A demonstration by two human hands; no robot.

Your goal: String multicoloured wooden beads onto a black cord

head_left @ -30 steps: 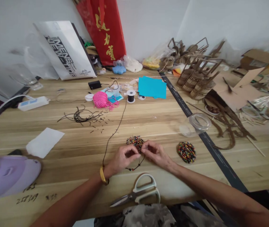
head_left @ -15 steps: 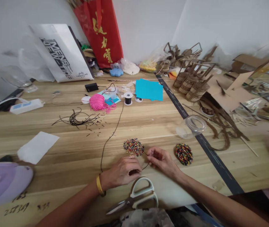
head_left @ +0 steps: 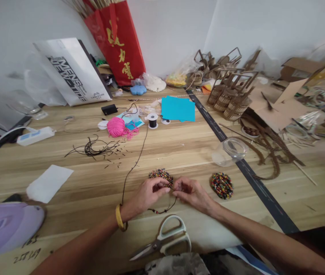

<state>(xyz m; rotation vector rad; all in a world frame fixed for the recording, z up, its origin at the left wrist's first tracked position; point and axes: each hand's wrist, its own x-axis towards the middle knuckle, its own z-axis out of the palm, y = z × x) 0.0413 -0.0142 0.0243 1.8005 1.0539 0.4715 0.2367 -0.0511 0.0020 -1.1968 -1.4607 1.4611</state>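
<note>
My left hand (head_left: 148, 193) and my right hand (head_left: 189, 192) meet fingertip to fingertip over a pile of small coloured beads (head_left: 160, 175) on the wooden table (head_left: 179, 149). Both pinch a thin dark cord (head_left: 135, 162) that runs back to a black spool (head_left: 152, 120). A short loop of the cord with a few beads on it (head_left: 164, 210) hangs below my hands. A second bead pile (head_left: 221, 185) lies to the right of my right hand. White-handled scissors (head_left: 166, 238) rest just in front of me.
Pink yarn ball (head_left: 115, 126), cut black cord scraps (head_left: 94, 147), blue paper (head_left: 177, 108), a clear jar (head_left: 231, 149) on its side, wooden cut-out baskets (head_left: 231, 99), a white bag (head_left: 71, 72), a red bag (head_left: 116, 42), a white paper (head_left: 49, 182) and a purple object (head_left: 8, 229) surround the work spot.
My left hand rose from near the scissors back up to the bead pile, meeting the right hand's fingertips; the beaded loop of cord shows again below them.
</note>
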